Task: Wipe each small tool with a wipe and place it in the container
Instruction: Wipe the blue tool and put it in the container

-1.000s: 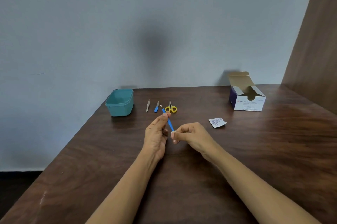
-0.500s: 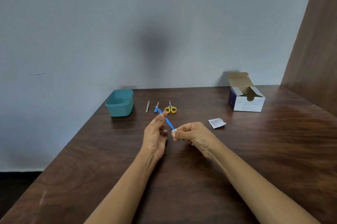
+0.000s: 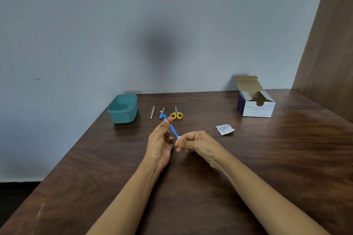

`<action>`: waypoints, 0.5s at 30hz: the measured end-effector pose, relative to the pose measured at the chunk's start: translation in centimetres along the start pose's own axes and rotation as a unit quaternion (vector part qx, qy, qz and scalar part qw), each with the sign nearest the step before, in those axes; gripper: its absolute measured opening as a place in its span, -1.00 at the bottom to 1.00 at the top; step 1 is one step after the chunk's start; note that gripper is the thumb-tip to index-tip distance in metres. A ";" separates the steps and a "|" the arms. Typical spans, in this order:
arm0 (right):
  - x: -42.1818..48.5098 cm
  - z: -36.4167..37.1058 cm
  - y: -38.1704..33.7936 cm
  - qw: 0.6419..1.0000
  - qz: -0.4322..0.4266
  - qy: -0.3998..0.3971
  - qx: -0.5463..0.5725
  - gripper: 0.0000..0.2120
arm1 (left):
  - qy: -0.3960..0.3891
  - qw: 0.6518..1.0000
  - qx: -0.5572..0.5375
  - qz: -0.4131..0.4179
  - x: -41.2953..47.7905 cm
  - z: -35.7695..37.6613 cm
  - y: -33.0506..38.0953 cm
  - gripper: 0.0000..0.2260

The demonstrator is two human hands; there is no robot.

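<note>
My left hand (image 3: 160, 143) pinches a thin blue-handled tool (image 3: 172, 128) near its far end, its metal tip pointing away from me. My right hand (image 3: 193, 142) is closed on a small white wipe (image 3: 179, 138) wrapped around the tool's near end. Beyond the hands, a metal tweezers (image 3: 152, 112), another blue-handled tool (image 3: 162, 114) and yellow-handled scissors (image 3: 176, 114) lie in a row on the table. The teal container (image 3: 123, 109) stands to their left, open, with nothing visible inside.
A torn white wipe wrapper (image 3: 225, 129) lies right of my hands. An open box of alcohol swabs (image 3: 255, 104) stands at the back right. The dark wooden table (image 3: 267, 158) meets a grey wall behind and a wooden panel (image 3: 328, 47) at right.
The wipe in my right hand has slid down the blue tool toward its near end. My left hand has tilted the tool's tip further away and leftward.
</note>
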State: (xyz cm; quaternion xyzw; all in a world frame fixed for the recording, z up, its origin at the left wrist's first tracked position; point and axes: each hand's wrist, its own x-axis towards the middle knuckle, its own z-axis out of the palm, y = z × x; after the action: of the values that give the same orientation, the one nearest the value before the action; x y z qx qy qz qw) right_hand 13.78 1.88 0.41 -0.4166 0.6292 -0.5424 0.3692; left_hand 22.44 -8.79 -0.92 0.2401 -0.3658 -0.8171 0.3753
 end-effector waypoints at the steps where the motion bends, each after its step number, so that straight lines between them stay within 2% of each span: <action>1: 0.0 0.0 0.0 1.000 -0.001 -0.002 0.003 -0.88 | 0.001 1.000 0.007 0.003 -0.1 0.1 0.0 -0.88; 5: -0.1 0.0 0.2 1.000 0.000 0.020 0.018 -0.99 | -0.008 0.999 0.045 0.021 -0.3 0.3 0.1 -0.88; 9: 0.0 0.3 0.5 0.997 -0.004 0.057 0.051 -0.94 | -0.030 0.995 0.094 0.035 -0.4 0.5 0.2 -0.88; 15: 0.2 0.3 0.6 0.995 0.004 0.065 0.074 -0.85 | -0.098 0.985 0.138 0.032 -0.7 0.6 0.2 -0.87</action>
State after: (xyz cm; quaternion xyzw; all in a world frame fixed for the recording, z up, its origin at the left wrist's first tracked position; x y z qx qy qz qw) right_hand 13.86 1.64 -0.22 -0.3495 0.6119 -0.6120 0.3590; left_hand 22.55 -8.04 -0.35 0.1967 -0.5179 -0.7659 0.3265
